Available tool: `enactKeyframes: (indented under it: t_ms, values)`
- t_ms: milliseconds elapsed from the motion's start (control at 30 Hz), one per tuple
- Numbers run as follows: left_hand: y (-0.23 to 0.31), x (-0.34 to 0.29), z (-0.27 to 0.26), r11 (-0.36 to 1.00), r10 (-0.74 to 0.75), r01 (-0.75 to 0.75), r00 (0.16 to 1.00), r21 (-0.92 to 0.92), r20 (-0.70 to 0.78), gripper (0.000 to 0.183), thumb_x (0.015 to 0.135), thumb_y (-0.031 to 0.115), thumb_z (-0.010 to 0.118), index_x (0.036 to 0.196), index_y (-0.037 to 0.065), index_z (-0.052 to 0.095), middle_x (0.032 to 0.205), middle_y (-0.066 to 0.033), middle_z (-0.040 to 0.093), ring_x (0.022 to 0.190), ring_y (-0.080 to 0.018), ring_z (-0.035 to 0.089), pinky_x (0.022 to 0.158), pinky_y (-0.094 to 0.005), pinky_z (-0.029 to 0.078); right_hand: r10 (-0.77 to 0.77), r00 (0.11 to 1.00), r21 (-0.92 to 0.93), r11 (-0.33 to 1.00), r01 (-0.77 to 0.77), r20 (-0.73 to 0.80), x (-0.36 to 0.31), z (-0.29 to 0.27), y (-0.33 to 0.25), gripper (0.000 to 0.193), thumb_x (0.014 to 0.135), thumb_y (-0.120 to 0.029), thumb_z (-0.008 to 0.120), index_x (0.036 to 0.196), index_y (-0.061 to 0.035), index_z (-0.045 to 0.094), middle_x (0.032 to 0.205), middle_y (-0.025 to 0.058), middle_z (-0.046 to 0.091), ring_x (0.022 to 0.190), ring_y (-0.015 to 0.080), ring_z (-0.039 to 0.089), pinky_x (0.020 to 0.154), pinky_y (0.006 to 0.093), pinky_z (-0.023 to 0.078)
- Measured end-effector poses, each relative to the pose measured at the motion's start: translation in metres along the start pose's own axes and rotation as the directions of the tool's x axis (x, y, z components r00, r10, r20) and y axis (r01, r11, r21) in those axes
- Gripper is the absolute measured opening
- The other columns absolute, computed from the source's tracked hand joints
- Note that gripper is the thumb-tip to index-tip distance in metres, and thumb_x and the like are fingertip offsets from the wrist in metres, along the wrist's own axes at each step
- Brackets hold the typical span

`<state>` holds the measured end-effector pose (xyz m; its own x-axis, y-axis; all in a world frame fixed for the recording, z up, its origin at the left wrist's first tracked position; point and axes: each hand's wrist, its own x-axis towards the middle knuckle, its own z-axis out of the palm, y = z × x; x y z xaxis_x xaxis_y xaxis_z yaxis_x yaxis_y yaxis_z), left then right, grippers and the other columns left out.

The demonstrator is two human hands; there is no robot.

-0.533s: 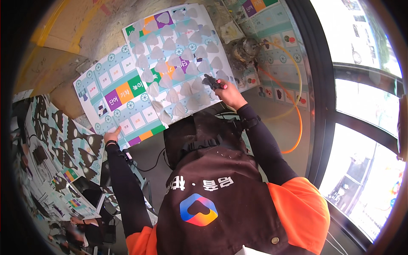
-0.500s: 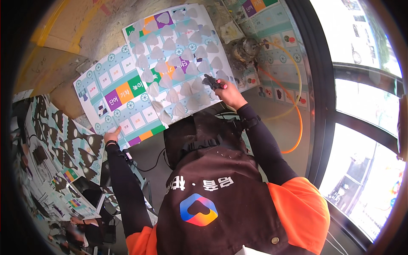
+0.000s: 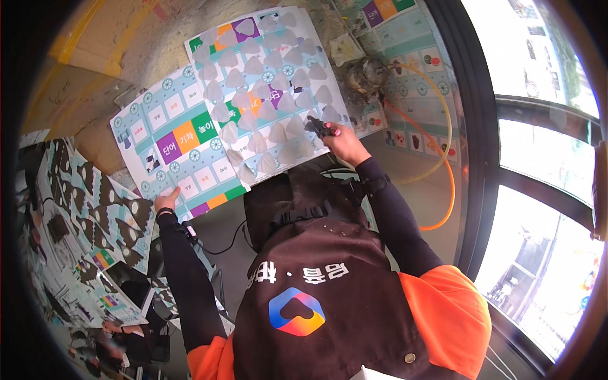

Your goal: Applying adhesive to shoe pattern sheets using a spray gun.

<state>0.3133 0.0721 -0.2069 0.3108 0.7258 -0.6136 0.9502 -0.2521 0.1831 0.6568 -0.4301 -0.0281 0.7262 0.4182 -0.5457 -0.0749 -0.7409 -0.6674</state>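
My right hand [image 3: 346,144] grips a small black tool with pink-red ends [image 3: 319,126], its exact kind unclear. It is over the lower right part of a printed sheet [image 3: 277,166] covered with many grey, rounded-triangular translucent pieces [image 3: 277,132]. This sheet overlaps a second printed sheet [image 3: 190,166] with coloured blocks, wheels and small white squares. At that sheet's lower left corner, my left hand [image 3: 166,201] holds the edge with one digit lying on top; its other fingers are mostly hidden.
To the right, orange and yellow hoses [image 3: 451,190] loop beside a dirty metal part [image 3: 367,75]. Beyond stands a dark window frame [image 3: 472,158]. More printed sheets with dark cut-out shapes [image 3: 95,202] fill the left. Cardboard [image 3: 82,85] lies at the far left.
My right hand and the black tool have shifted slightly right and nearer to me. The left hand and the sheets stay almost where they were.
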Motion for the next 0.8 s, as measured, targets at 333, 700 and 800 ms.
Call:
enactKeyframes:
  t_ms: [333, 700, 800]
  values:
    - [0.002, 0.004, -0.001, 0.995, -0.087, 0.085, 0.995, 0.046, 0.046, 0.07, 0.069, 0.056, 0.086, 0.103, -0.004, 0.074, 0.103, -0.0192, 0.075, 0.098, -0.033, 0.071, 0.088, -0.04, 0.052, 0.123, 0.99, 0.355, 0.925, -0.138, 0.064, -0.011, -0.028, 0.004, 0.027, 0.077, -0.015, 0.065, 0.098, 0.0006, 0.064, 0.078, 0.0091, 0.064, 0.056, 0.018, 0.058, 0.05, 0.0306, 0.048]
    - [-0.021, 0.021, 0.012, 1.0, -0.008, 0.009, 0.999, 0.009, -0.051, 0.07, 0.067, 0.059, 0.086, 0.091, -0.005, 0.074, 0.076, -0.0142, 0.071, 0.065, -0.0242, 0.066, 0.064, -0.0379, 0.053, 0.086, 0.993, 0.155, 0.985, -0.073, -0.084, 0.001, -0.024, 0.011, 0.021, 0.08, -0.016, 0.06, 0.091, 0.0011, 0.06, 0.068, 0.0088, 0.062, 0.063, 0.0197, 0.06, 0.063, 0.035, 0.048]
    - [-0.022, 0.021, 0.015, 1.0, -0.009, 0.008, 0.998, -0.024, -0.059, 0.069, 0.067, 0.058, 0.087, 0.09, -0.005, 0.073, 0.073, -0.0132, 0.07, 0.06, -0.0235, 0.064, 0.06, -0.0378, 0.052, 0.029, 0.999, 0.108, 0.994, -0.025, -0.032, 0.004, -0.023, 0.018, 0.018, 0.081, -0.016, 0.06, 0.086, 0.001, 0.059, 0.066, 0.008, 0.061, 0.061, 0.019, 0.058, 0.061, 0.035, 0.046]
